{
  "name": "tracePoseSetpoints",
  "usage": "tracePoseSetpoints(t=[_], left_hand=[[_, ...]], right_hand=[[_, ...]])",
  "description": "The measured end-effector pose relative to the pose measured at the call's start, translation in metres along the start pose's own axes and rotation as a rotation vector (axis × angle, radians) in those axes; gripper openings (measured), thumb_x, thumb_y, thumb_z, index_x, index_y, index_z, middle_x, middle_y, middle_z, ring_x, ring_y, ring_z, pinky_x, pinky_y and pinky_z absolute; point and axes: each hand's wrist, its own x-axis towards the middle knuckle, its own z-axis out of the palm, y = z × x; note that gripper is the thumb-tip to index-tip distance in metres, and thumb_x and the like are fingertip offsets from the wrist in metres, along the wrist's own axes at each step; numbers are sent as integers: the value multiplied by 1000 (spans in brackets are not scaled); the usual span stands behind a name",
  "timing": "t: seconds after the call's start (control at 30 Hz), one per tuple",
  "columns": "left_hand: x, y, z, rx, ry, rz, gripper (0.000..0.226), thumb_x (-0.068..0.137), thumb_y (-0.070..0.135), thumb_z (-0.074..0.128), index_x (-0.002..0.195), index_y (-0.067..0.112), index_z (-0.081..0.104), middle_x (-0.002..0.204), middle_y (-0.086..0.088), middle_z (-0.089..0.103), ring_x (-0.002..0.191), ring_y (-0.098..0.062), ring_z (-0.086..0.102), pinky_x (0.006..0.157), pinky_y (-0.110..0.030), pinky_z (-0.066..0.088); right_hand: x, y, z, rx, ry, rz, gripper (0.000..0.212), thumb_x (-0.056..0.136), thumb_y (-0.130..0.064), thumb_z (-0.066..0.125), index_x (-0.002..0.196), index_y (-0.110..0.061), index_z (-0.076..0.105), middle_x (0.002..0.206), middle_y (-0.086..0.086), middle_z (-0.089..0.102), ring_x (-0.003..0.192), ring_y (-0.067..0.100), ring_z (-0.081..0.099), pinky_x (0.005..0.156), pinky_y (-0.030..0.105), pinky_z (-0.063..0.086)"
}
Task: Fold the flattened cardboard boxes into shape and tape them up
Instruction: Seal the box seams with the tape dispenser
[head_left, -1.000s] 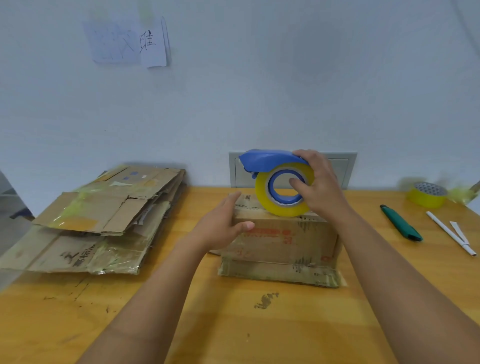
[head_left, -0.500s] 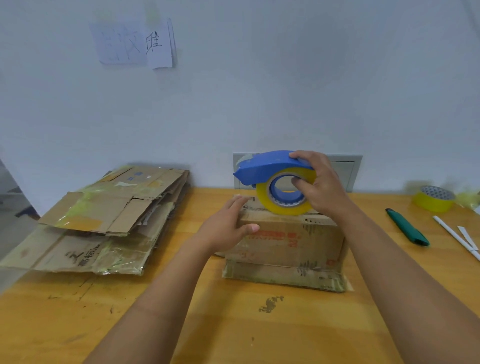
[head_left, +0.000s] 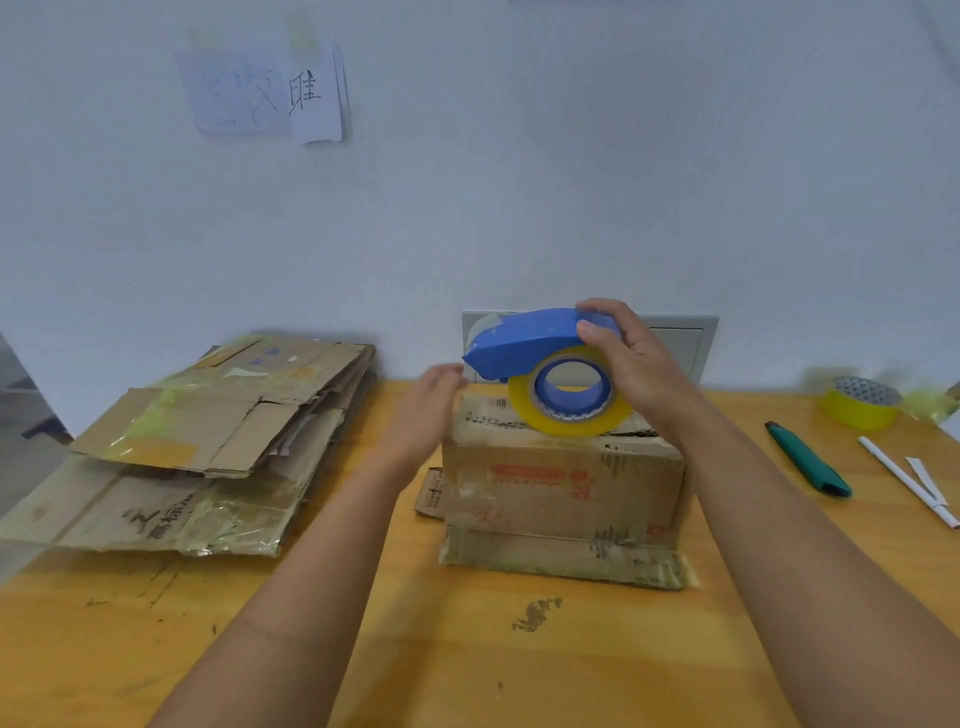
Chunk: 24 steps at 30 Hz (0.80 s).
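Here, the cardboard box (head_left: 563, 483) stands folded up near the surface's (head_left: 467, 649) far edge, mid-way along. Right hand (head_left: 631, 364) grips the blue tape dispenser (head_left: 545, 364) w/ yellow roll, resting on the box top. Left hand (head_left: 426, 410) is loose, fingers relaxed, just beside the box's left top edge. Flattened boxes (head_left: 208, 441) are stacked at the far-left corner. Spare tape roll (head_left: 862, 402), green cutter (head_left: 808, 460) & white pen (head_left: 906, 480) lie twd the right edge.

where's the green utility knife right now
In the head view the green utility knife lies on the table at the right, between the cardboard box and the white pen.
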Motion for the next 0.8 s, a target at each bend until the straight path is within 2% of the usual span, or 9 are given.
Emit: tracePoseSetpoints(t=[0.07, 0.1, 0.17, 0.23, 0.33, 0.43, 0.5, 0.7, 0.8], left_hand=[[9, 21, -9, -111, 225, -24, 39, 98, 47, 42, 117, 20, 63, 114, 4, 67, 103, -13, 59, 71, -29, 42], [15, 31, -13, -147, 266, -33, 43, 96, 53, 44, 110, 17, 64, 104, 2, 68, 97, -15, 62, 70, -30, 45], [25, 51, -20, -110, 204, -63, 57, 90, 69, 49, 99, 15, 65, 94, -2, 69, 87, -17, 66, 66, -30, 49], [32, 66, -21, -1, 53, -126, 64, 82, 75, 55, 94, 13, 67, 89, -2, 70, 81, -18, 69, 60, -28, 52], [37, 71, -21, 116, -60, -134, 48, 85, 59, 67, 90, 12, 68, 81, -1, 69, 68, -12, 69, 50, -23, 52], [41, 59, -25, 37, 22, -120, 28, 91, 36, 68, 85, 9, 69, 76, -4, 72, 53, -7, 66, 49, -21, 53], [40, 49, -28, -67, 74, -141, 19, 94, 23, 63, 88, 6, 69, 78, -7, 73, 55, -9, 66, 52, -23, 55], [36, 28, -31, -282, 101, -265, 26, 97, 26, 54, 89, 6, 68, 72, -4, 74, 57, -12, 65, 51, -24, 53], [32, 16, -27, -277, 112, -287, 25, 99, 25, 55, 88, 6, 67, 73, -7, 72, 56, -13, 65, 51, -24, 53]], right_hand=[[0, -1, 0, 20, -6, 3, 27, 101, -47, 52, 127, -52, 57, 122, -30, 55, 100, -17, 56, 75, 3, 44], [0, -1, 0, 29, -4, 5, 29, 102, -46, 52, 129, -51, 57, 125, -30, 55, 102, -17, 56, 77, 3, 43], [0, 1, 0, 29, 3, 10, 31, 102, -45, 52, 133, -48, 57, 128, -27, 54, 108, -13, 55, 81, 7, 43], [1, 2, 0, 23, 9, 13, 32, 102, -44, 52, 134, -45, 56, 128, -27, 54, 108, -13, 54, 81, 7, 42], [2, 1, 1, 20, 8, 11, 30, 102, -39, 52, 132, -42, 58, 123, -27, 55, 101, -17, 54, 76, 1, 41], [2, 1, 0, -1, 6, 13, 30, 103, -40, 51, 132, -41, 57, 120, -28, 54, 99, -17, 54, 79, 9, 40], [2, 3, -2, -9, 8, 12, 30, 103, -41, 50, 133, -41, 56, 120, -29, 53, 97, -21, 52, 79, 9, 39], [2, 3, -2, -28, 12, 14, 30, 103, -43, 50, 132, -43, 56, 120, -30, 53, 99, -19, 53, 76, 4, 39], [1, 4, -3, -55, -17, 4, 35, 99, -51, 53, 133, -45, 54, 124, -27, 54, 109, -7, 55, 84, 13, 41]])
